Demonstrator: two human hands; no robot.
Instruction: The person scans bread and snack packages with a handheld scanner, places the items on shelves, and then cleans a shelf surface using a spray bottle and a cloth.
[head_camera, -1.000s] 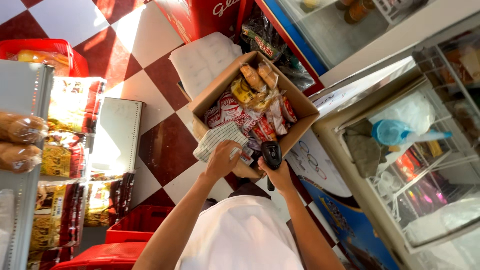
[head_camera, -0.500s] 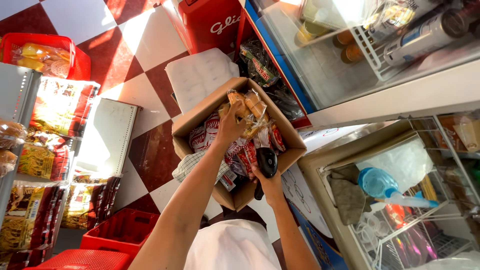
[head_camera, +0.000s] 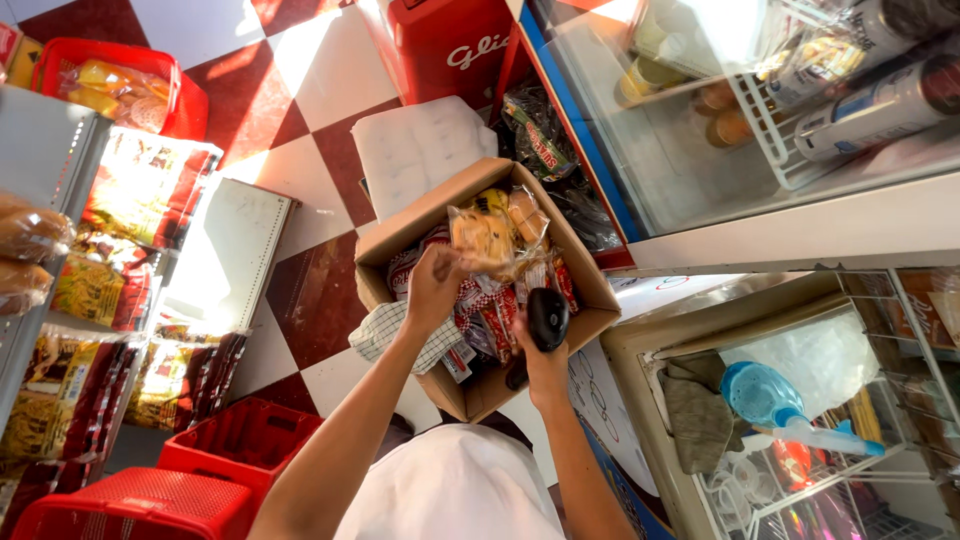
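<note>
Crates (head_camera: 150, 500) of red plastic sit at far left below the shelves of bagged snacks (head_camera: 90, 290). We see the left hand (head_camera: 435, 285) next, fingers closed on the corner of a clear snack packet (head_camera: 490, 240), which it holds just above the open cardboard box (head_camera: 570, 330) of wrapped goods; a checked cloth (head_camera: 390, 335) hangs over the box's near wall. Rightward, the right hand (head_camera: 540, 345) is wrapped round a black handheld scanner (head_camera: 548, 318) at the box's edge. Beyond stand glass-fronted coolers (head_camera: 760, 120).
</note>
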